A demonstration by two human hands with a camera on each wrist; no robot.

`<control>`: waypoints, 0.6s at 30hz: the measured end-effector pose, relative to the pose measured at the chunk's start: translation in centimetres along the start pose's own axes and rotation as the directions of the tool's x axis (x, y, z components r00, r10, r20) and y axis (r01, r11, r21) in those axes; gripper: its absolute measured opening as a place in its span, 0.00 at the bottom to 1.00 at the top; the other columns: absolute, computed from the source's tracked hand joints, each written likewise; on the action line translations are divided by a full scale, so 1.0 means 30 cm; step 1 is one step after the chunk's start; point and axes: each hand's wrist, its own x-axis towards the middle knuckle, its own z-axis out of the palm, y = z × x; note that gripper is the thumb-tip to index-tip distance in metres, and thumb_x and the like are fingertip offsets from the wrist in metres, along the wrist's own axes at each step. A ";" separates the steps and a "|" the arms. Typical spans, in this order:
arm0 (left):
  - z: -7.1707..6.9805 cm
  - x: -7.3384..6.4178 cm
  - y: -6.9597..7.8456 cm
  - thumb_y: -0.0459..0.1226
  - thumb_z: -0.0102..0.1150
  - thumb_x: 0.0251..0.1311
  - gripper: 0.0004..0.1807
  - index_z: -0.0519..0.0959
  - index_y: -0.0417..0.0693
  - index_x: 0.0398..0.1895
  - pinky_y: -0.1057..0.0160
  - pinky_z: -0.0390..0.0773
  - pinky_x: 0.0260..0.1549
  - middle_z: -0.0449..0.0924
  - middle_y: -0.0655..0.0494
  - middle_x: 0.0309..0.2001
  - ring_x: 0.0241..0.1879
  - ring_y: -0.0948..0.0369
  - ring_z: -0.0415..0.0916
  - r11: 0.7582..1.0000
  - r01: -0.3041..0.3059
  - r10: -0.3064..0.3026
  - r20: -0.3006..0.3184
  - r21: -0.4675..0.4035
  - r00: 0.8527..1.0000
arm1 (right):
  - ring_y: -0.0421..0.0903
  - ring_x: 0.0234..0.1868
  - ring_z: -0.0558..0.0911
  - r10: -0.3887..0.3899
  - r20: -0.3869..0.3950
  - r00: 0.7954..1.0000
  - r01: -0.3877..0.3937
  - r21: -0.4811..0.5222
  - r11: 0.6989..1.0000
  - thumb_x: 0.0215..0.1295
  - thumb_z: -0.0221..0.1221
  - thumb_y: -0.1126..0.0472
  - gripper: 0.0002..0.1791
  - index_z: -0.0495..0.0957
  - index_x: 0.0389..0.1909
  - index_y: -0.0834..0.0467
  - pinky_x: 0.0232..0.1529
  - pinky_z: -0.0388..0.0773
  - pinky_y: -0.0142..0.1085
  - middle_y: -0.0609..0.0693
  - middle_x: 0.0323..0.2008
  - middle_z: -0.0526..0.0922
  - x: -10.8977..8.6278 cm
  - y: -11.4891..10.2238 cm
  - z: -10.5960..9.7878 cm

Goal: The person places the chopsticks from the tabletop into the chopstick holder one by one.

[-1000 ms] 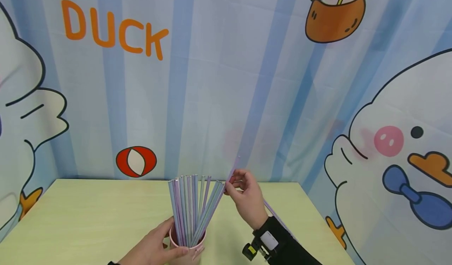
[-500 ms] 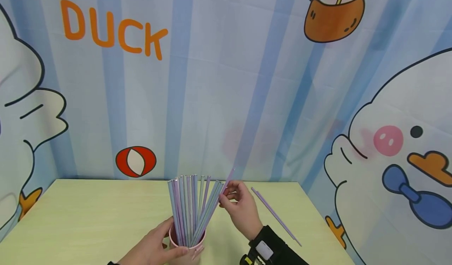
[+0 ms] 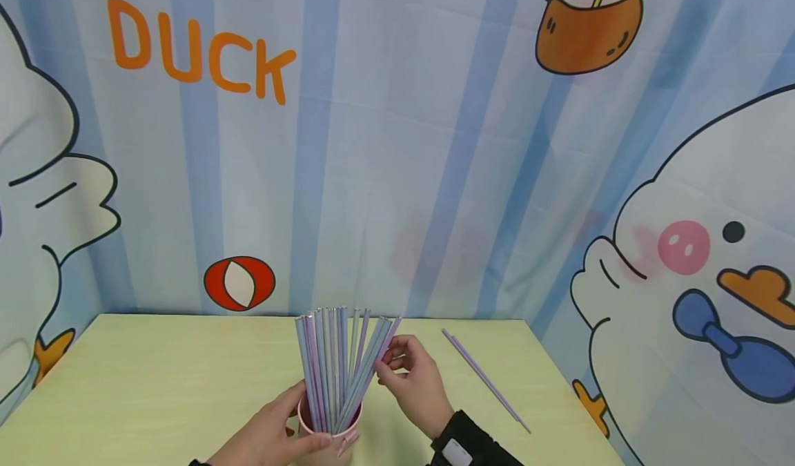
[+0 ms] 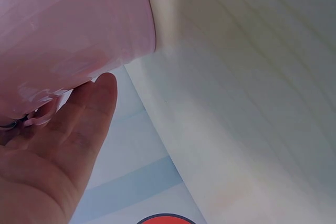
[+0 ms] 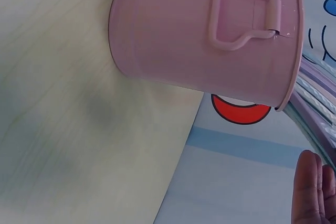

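A pink metal bucket [image 5: 173,35] with a small side handle [image 5: 215,19] stands near the table's front edge, packed with blue, grey and purple straws [image 3: 329,369]. My left hand [image 3: 273,424] holds it at the rim, thumb across the front and fingers round the far side. In the left wrist view the fingers [image 4: 86,119] lie along its wall. At the right of the bunch, my right hand [image 3: 415,383] pinches a purple straw [image 3: 394,328] between thumb and fingertips. That straw leans outward, its lower end hidden among the others.
Two loose purple straws [image 3: 487,381] lie side by side on the pale wooden table [image 3: 186,383], right of my right hand. A blue striped curtain [image 3: 385,141] with duck drawings hangs right behind the table's far edge.
My right hand has moved down and left with the purple straw, which has sunk lower into the bucket until its top is near the others' height. The left hand stays put.
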 end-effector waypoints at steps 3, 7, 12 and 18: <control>-0.001 -0.001 -0.002 0.59 0.60 0.46 0.47 0.51 0.59 0.68 0.54 0.74 0.40 0.63 0.53 0.60 0.50 0.55 0.65 1.000 -0.011 0.011 -0.001 0.003 1.000 | 0.52 0.35 0.77 0.012 0.010 1.000 -0.012 -0.002 1.000 0.57 0.59 0.64 0.17 0.66 0.45 0.62 0.33 0.76 0.38 0.56 0.35 0.74 -0.006 0.005 0.004; -0.002 0.000 -0.003 0.59 0.60 0.46 0.46 0.52 0.60 0.68 0.54 0.74 0.39 0.63 0.53 0.60 0.50 0.55 0.66 1.000 -0.024 0.024 0.000 -0.002 1.000 | 0.50 0.34 0.77 0.007 0.030 1.000 -0.007 -0.003 1.000 0.58 0.59 0.62 0.17 0.66 0.45 0.62 0.32 0.76 0.37 0.54 0.34 0.74 -0.013 0.012 0.005; 0.000 0.002 -0.004 0.59 0.60 0.45 0.46 0.52 0.61 0.67 0.54 0.74 0.39 0.64 0.54 0.59 0.50 0.56 0.66 1.000 -0.020 0.020 0.003 -0.013 1.000 | 0.49 0.34 0.77 0.008 0.077 0.997 -0.005 -0.045 0.999 0.58 0.59 0.61 0.18 0.67 0.48 0.59 0.31 0.76 0.37 0.54 0.34 0.74 -0.020 0.048 -0.004; 0.002 0.001 -0.005 0.60 0.61 0.43 0.46 0.54 0.62 0.66 0.56 0.73 0.40 0.66 0.57 0.57 0.49 0.57 0.66 1.000 -0.009 0.009 -0.005 -0.011 1.000 | 0.46 0.35 0.77 -0.009 0.132 0.991 0.021 -0.085 0.996 0.59 0.59 0.56 0.21 0.66 0.51 0.55 0.33 0.76 0.37 0.51 0.35 0.74 -0.019 0.147 -0.040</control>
